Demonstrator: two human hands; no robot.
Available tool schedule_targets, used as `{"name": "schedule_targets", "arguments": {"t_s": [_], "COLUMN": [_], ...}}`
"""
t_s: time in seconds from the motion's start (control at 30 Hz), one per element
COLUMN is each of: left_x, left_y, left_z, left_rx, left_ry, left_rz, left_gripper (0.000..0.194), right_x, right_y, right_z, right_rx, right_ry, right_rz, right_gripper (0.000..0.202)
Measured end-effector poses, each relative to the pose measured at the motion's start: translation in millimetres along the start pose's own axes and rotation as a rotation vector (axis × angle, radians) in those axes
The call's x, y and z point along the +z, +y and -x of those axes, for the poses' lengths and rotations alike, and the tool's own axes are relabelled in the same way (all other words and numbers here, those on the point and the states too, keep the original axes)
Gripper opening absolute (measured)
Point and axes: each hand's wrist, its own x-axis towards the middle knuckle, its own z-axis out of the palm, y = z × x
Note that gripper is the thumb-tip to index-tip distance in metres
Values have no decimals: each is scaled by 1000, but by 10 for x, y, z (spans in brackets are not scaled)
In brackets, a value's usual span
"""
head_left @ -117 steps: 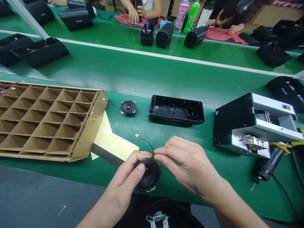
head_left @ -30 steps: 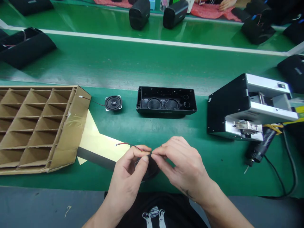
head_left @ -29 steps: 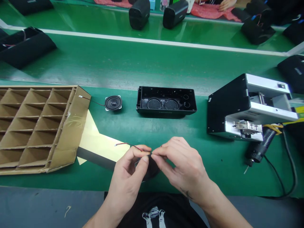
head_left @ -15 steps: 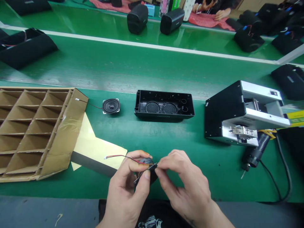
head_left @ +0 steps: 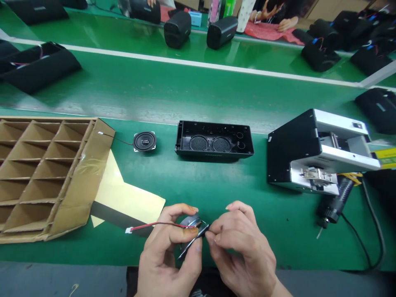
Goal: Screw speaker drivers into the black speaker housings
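Low in the view, my left hand (head_left: 171,251) is closed around a small speaker driver (head_left: 187,222), tilted so its edge faces me. From that driver a red and black wire runs left over my fingers to a white plug (head_left: 128,230). My right hand (head_left: 244,243) pinches at the right end of the driver's dark rim; what lies between its fingertips is hidden. A second speaker driver (head_left: 144,141) rests cone up on the green bench. To its right lies an open black speaker housing (head_left: 214,153) with two round mesh grilles inside.
On the left is a cardboard divider box (head_left: 83,177), with pale yellow sheets (head_left: 139,200) beside it. A black and silver machine (head_left: 293,152) stands at right, near an electric screwdriver (head_left: 335,202). Behind are black speaker cases (head_left: 177,29) and another person's hand (head_left: 287,24).
Both hands have shifted slightly down and right with the driver. Its wire and plug have swung lower and toward me. At the far back, a person's hand now shows on a black case.
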Motion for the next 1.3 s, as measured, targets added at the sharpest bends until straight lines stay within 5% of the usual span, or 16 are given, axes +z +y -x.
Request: {"name": "schedule_targets", "arguments": {"t_s": [0.47,0.63,0.73,0.87,1.17,1.3], "left_x": [-15,-102,-163,-163,-88,-176], "left_y": [13,11,-10,45,120,157], "left_z": [-13,-88,-173,-240,-277,-362], "left_rx": [-16,-224,-331,-403,-451,-409], "left_ry": [13,-69,-130,-160,-193,-371], "left_rz": [52,195,238,188,196,166], "left_gripper": [12,11,17,30,34,35], "right_x": [-11,-161,-209,-143,36,19], "right_y": [19,169,262,300,462,546], "right_z": [-21,99,101,52,251,256], "right_rx": [77,577,795,843,846,829], "right_ry": [-21,-66,-187,-443,-519,-535], "right_rz": [125,-345,-671,-855,-1156,-1238], "right_gripper": [16,11,25,39,48,52]}}
